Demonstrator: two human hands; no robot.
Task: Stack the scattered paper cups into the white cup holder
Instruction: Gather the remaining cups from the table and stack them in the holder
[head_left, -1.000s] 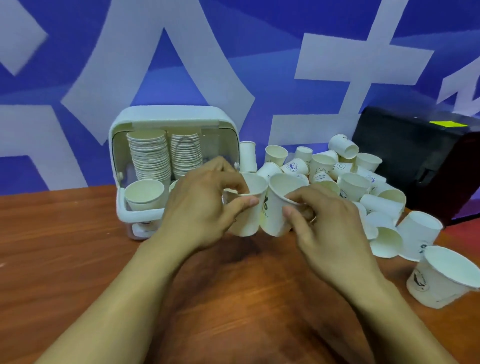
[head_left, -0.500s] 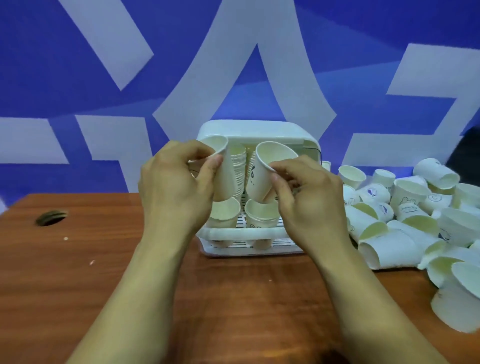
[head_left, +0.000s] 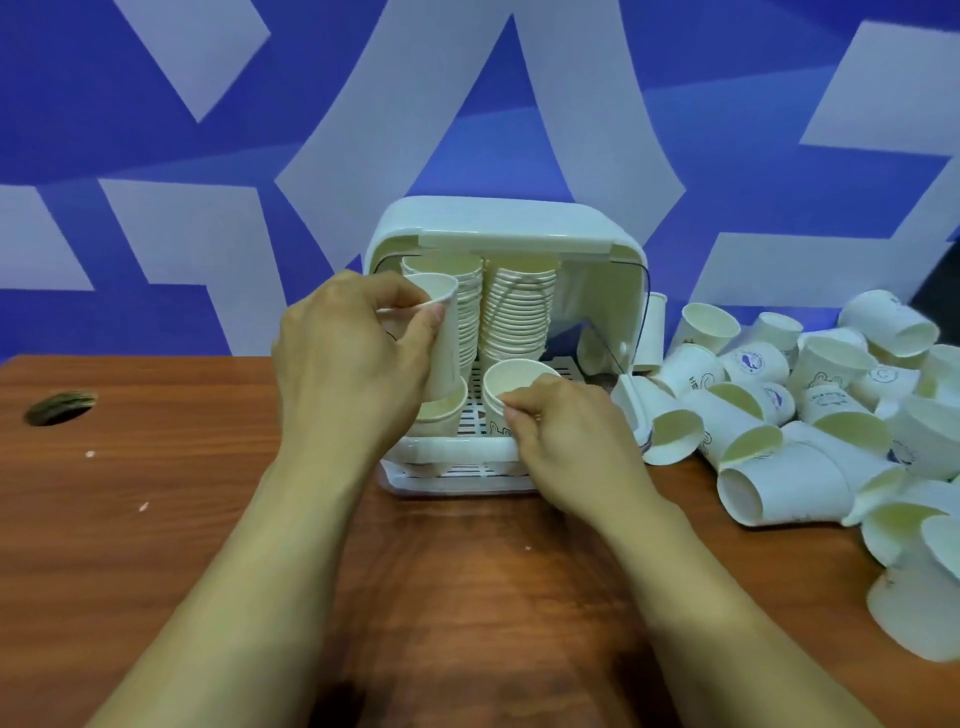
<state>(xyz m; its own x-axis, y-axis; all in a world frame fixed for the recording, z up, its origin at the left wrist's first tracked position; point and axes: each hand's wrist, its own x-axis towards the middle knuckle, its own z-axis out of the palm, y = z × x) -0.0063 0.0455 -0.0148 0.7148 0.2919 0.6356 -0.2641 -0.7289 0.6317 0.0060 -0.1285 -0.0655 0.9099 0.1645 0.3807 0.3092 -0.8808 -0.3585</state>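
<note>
Paper cups (head_left: 795, 483) lay piled right of frame; white cup holder (head_left: 498, 218), centre, had two stacks (head_left: 519, 306). Left grip (head_left: 353, 364) held one cup (head_left: 444, 332), right grip (head_left: 571, 441) pinched second cup (head_left: 511, 382) inside. Plenty left.

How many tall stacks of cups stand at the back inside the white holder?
2. The left stack stands behind the cup in the left hand; the right stack stands right beside it. More may be hidden behind that hand.

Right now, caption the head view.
Left hand holds a raised white paper cup, right hand a lower one, at the white plastic cup holder.
</note>
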